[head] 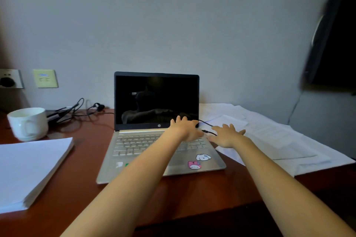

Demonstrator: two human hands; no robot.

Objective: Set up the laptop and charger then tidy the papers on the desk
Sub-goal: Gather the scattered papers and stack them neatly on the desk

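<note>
— Since the paper stack (28, 169) lies nearest, at the left of the desk (86, 152), how would it likely handle?
— As a block it probably has some weight, but the sheets would slide. Holding both long edges and squaring them should keep it together.
— And the laptop (146, 152)?
— It stands open in the middle with a dark screen. It looks stiff but hinged, so the base is the place to hold it, not the lid.
— What of the person's hands?
— The left hand (185, 129) hovers over the far right keys, fingers spread, holding nothing. The right hand (227, 136) is just right of the laptop, also spread and empty. The charger cable (205, 131) runs between them to the laptop's right edge. Whether its plug is fully seated cannot be told.
— How would the cable handle?
— It seems thin and floppy, best pinched at the plug rather than the cord.
— And farther out?
— Loose sheets (269, 136) spread at the right, light and easily creased. A cup (28, 123) sits far left, with tangled cords (71, 111) beyond it below a wall socket (11, 79).
</note>
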